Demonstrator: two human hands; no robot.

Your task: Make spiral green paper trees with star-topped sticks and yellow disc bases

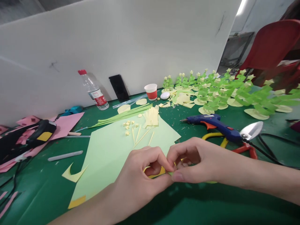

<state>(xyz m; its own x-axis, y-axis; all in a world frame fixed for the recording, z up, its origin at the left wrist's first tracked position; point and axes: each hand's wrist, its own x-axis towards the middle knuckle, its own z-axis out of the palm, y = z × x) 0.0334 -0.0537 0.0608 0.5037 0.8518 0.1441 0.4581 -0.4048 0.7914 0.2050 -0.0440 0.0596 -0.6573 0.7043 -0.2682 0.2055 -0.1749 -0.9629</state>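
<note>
In the head view, my left hand [142, 175] and my right hand [194, 161] meet low in the middle, thumbs and forefingers pinched together. Between the fingertips shows a small part of a green paper strip [171, 173]; my fingers cover most of it. Just beyond the hands, thin pale-yellow strips [140, 136] and several tiny folded paper stars [127, 133] lie on a light-green sheet [105, 159]. A stack of pale-yellow paper strips [151, 117] rests at the sheet's far edge. Behind it are long green paper strips [126, 114].
At right lie a blue glue gun [211, 120] and scissors [252, 129] with red and yellow handles. Several green paper plants [217, 90] on pale discs fill the back right. A bottle [97, 95], phone [119, 87] and paper cup [151, 92] stand along the white board.
</note>
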